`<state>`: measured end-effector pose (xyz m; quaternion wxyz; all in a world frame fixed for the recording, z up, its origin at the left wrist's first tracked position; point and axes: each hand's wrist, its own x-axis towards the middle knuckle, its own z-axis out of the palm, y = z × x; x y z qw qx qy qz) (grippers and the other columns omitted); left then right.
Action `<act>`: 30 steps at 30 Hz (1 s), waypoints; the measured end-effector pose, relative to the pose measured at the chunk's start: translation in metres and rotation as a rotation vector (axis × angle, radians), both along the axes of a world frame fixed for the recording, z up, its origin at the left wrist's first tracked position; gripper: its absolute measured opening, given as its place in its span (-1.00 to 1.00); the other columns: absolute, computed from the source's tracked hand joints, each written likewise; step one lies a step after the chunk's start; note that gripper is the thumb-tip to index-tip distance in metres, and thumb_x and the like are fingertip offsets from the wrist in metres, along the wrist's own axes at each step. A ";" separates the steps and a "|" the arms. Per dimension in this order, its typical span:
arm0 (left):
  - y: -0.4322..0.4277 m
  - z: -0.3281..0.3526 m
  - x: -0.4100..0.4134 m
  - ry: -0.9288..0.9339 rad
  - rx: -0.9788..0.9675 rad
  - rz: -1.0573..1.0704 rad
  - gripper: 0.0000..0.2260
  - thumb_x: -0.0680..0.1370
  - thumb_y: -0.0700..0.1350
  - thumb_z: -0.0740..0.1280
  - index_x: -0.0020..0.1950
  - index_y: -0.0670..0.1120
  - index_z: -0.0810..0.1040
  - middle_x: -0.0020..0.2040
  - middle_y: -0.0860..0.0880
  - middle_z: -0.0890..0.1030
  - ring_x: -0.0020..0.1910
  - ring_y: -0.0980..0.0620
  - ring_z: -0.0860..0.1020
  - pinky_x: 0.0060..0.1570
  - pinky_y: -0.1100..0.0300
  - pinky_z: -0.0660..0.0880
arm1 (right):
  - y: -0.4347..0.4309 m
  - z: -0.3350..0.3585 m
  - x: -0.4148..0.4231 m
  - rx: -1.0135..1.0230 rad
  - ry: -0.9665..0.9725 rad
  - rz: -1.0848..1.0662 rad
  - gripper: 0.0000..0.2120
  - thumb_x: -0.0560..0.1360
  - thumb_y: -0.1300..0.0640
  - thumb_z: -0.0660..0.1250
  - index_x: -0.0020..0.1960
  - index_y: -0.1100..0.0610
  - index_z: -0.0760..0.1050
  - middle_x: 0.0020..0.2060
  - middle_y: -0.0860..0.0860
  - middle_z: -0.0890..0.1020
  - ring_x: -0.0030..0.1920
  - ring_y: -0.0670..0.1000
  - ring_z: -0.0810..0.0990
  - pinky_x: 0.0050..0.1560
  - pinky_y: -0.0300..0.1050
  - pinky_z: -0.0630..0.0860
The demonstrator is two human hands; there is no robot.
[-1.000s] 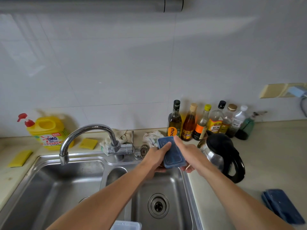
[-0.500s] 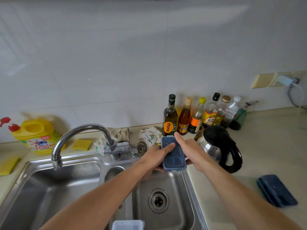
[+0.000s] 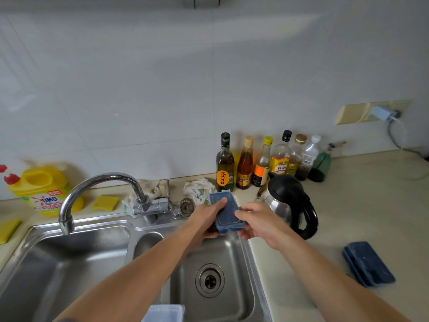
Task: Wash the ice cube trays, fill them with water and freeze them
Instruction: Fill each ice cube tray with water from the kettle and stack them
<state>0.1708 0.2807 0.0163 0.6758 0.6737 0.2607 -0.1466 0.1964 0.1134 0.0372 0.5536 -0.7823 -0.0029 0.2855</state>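
Above the back edge of the right basin of the stainless steel sink (image 3: 252,252), the left hand (image 3: 204,219) grips the blue rectangular plastic ice cube tray (image 3: 226,213), thumb on top, while the right hand (image 3: 257,223) has slid from the tray's top to pinch its right edge, probably prising it open for washing.

Both bare forearms reach forward, the left from 7 o'clock and the right from 5 o'clock, converging. The left hand (image 3: 205,220) grips the blue ice cube tray (image 3: 228,213) from its 9 o'clock side, thumb on top. The right hand (image 3: 261,223) pinches its 3 o'clock edge.
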 end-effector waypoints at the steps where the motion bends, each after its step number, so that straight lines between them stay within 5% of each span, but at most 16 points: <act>1: -0.012 0.003 0.000 -0.019 0.009 -0.014 -0.54 0.58 0.25 0.34 0.18 -0.14 0.60 -0.14 -0.10 0.70 -0.32 0.04 0.64 -0.45 0.25 0.49 | -0.013 0.000 0.000 0.003 -0.015 0.000 -0.88 0.63 0.18 0.32 0.02 0.21 0.60 -0.15 0.23 0.68 -0.35 0.05 0.65 -0.28 -0.09 0.60; 8: -0.149 0.011 0.005 -0.107 0.109 -0.123 -0.45 0.52 0.41 0.27 0.13 -0.07 0.53 -0.13 -0.13 0.72 -0.25 -0.04 0.72 -0.32 0.15 0.62 | -0.163 -0.005 0.011 -0.017 -0.156 -0.103 -0.98 0.61 0.13 0.34 0.04 0.05 0.54 -0.15 0.12 0.70 -0.34 0.00 0.70 -0.34 -0.16 0.60; 11: -0.223 -0.004 0.008 -0.187 0.086 -0.080 -0.56 0.56 0.28 0.33 0.10 -0.09 0.48 -0.20 -0.07 0.66 -0.31 0.04 0.68 -0.34 0.14 0.62 | -0.243 -0.016 0.018 -0.069 -0.218 -0.163 -0.96 0.61 0.15 0.35 -0.03 0.08 0.53 -0.20 0.10 0.69 -0.39 -0.03 0.68 -0.39 -0.17 0.59; 16: -0.320 -0.030 0.022 -0.206 0.055 -0.114 -0.81 0.63 -0.03 0.37 0.10 -0.13 0.49 -0.03 -0.13 0.63 -0.20 0.02 0.69 -0.27 0.12 0.64 | -0.341 -0.044 0.019 -0.183 -0.224 -0.248 -0.93 0.61 0.13 0.36 -0.06 0.05 0.51 -0.19 0.10 0.67 -0.42 0.00 0.66 -0.39 -0.17 0.59; 20: -0.359 -0.049 0.029 -0.131 0.088 -0.178 -0.90 0.63 -0.17 0.35 0.12 -0.16 0.52 0.00 -0.15 0.66 -0.18 0.01 0.70 -0.23 0.10 0.67 | -0.376 -0.071 0.017 -0.240 -0.184 -0.250 -0.93 0.61 0.17 0.33 -0.05 0.10 0.47 -0.19 0.11 0.64 -0.37 0.07 0.65 -0.32 -0.05 0.63; 25: -0.373 -0.073 0.029 -0.036 0.138 -0.175 -0.94 0.62 -0.24 0.34 0.09 -0.16 0.53 -0.06 -0.14 0.70 -0.19 -0.03 0.73 -0.20 0.05 0.69 | -0.386 -0.097 0.018 -0.366 -0.205 -0.129 -0.87 0.63 0.16 0.31 -0.07 0.03 0.42 -0.09 0.05 0.63 -0.26 0.02 0.65 -0.35 -0.20 0.56; 30: -0.380 -0.089 0.029 0.044 0.150 -0.196 -0.89 0.59 -0.26 0.35 0.12 -0.17 0.54 -0.09 -0.19 0.73 -0.18 -0.09 0.73 -0.24 0.08 0.68 | -0.389 -0.119 0.019 -0.468 -0.196 -0.054 -0.94 0.63 0.18 0.31 -0.02 0.11 0.44 -0.11 0.06 0.63 -0.18 0.09 0.60 -0.10 0.03 0.59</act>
